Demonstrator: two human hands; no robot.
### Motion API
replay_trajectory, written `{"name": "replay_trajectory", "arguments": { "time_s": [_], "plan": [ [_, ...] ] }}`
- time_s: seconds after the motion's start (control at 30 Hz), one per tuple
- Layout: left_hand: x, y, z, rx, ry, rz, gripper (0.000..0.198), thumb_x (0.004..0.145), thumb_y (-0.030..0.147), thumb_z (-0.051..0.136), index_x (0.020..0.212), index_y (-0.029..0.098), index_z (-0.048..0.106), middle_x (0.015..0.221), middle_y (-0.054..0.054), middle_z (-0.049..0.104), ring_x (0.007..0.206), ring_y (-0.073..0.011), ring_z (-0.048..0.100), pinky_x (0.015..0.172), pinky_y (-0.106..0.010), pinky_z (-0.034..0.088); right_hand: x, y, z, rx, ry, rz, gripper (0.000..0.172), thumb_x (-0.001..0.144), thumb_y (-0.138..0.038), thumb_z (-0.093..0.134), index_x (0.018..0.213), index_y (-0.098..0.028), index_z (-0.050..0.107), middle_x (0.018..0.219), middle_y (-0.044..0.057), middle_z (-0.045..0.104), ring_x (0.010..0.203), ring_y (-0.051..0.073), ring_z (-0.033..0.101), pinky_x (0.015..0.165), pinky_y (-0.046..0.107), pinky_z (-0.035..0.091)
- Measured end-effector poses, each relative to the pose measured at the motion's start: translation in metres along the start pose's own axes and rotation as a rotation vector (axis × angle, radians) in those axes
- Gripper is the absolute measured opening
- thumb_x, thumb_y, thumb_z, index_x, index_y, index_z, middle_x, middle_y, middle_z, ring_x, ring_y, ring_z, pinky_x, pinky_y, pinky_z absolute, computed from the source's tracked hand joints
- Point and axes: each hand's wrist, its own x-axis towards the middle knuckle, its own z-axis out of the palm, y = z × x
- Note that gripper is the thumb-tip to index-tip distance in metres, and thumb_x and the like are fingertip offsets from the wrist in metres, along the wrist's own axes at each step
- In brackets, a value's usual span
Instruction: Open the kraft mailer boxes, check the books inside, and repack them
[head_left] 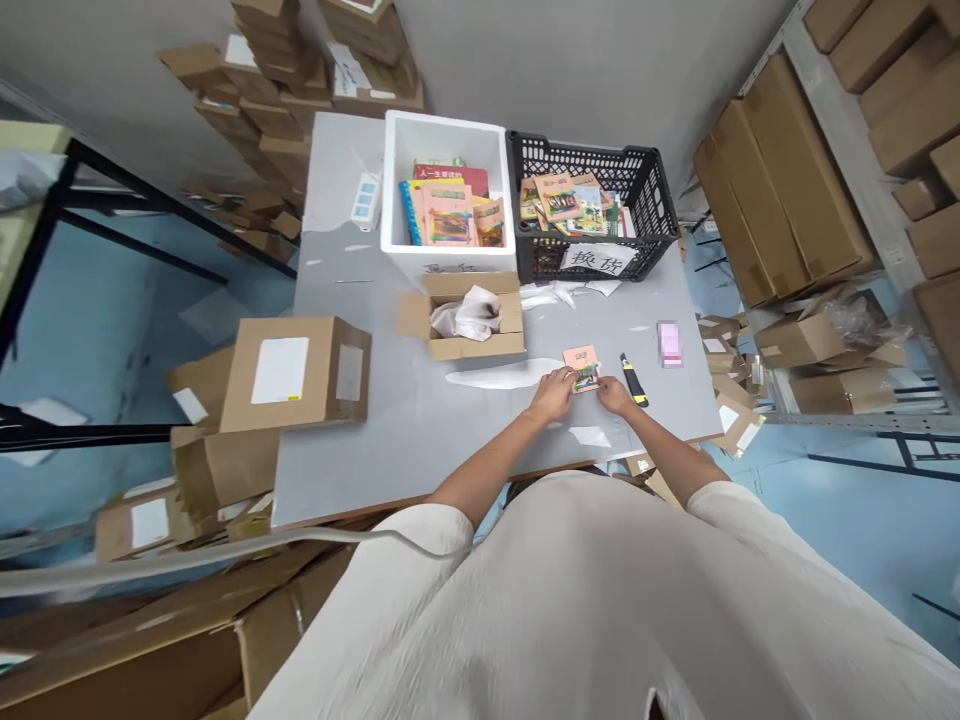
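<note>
Storeroom with a blue floor, cardboard boxes stacked against the far wall and on the metal shelves [840,170] to your right. You stand at the near edge of a grey table [390,420].

Your left hand [553,392] and your right hand [615,395] are both on a small colourful booklet [583,366] near the table's near right side. Each hand grasps a near corner of it with the fingers closed, left hand on the left corner, right hand on the right. Whether the booklet lies flat or is slightly lifted cannot be told.

A yellow and black utility knife [634,380] lies just beside your right hand, untouched. A pink pad [670,343] lies a little further to the right, apart from the knife.

Beyond the booklet sits a small open cardboard box [457,348] holding crumpled white wrapping [469,312]. Behind it stands a white foam box [397,190] with books inside. Touching its right side is a black plastic crate [645,190], also with books inside and carrying a handwritten paper label [598,260] on its front.

A larger closed carton [300,372] with a white label overhangs the table's left edge.
</note>
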Motion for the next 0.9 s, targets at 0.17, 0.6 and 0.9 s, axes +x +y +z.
{"name": "replay_trajectory", "arguments": {
  "time_s": [0.17,0.6,0.9],
  "plan": [
    [0.012,-0.004,0.039,-0.006,-0.102,-0.064,0.071,0.093,0.010,0.062,0.163,0.022,0.062,0.172,-0.016,0.057,0.157,-0.0357,0.057,0.129,-0.051,0.048,0.006,0.013,0.002,0.126,-0.038,0.026,0.048,0.088,-0.015,0.070,0.135,-0.019,0.081,0.147,0.015,0.077,0.143,0.032,0.069,0.129,0.044,0.048],
    [0.017,0.001,0.078,-0.086,-0.176,-0.253,0.077,0.088,0.013,0.067,0.164,0.017,0.058,0.175,-0.018,0.051,0.153,-0.0373,0.059,0.129,-0.049,0.050,0.029,0.021,0.013,0.599,-0.054,0.242,0.040,0.079,-0.028,0.071,0.117,-0.023,0.083,0.123,0.007,0.085,0.120,0.029,0.076,0.113,0.042,0.058],
    [0.009,0.000,0.082,-0.124,-0.146,-0.301,0.078,0.084,0.019,0.070,0.162,0.020,0.059,0.168,-0.018,0.059,0.150,-0.0383,0.062,0.127,-0.050,0.051,0.030,0.017,0.013,0.589,-0.140,0.324,0.021,0.075,-0.028,0.072,0.093,-0.021,0.080,0.096,0.003,0.085,0.099,0.025,0.078,0.098,0.035,0.061]
  ]
}}
